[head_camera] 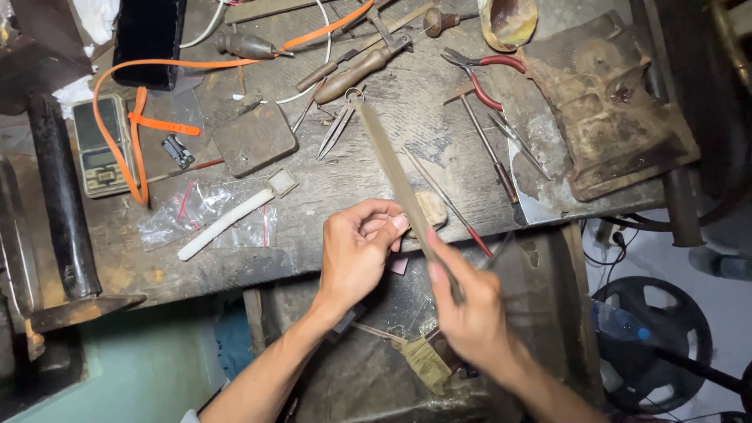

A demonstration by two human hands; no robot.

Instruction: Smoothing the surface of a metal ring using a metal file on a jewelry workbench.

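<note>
Right hand (470, 313) grips the near end of a long flat file (395, 176), which slants up across the bench (368, 211). Left hand (356, 254), just left of the file, has its fingers curled shut; what they pinch is hidden. Beyond the file's tip lie dividers (337, 125); right of it, red-handled pliers (478, 74).

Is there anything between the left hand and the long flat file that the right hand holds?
Nothing visible is between them. The left hand has its fingertips right at the long flat file, beside a small wooden peg at the bench edge. The right hand grips the file's near end.
</note>
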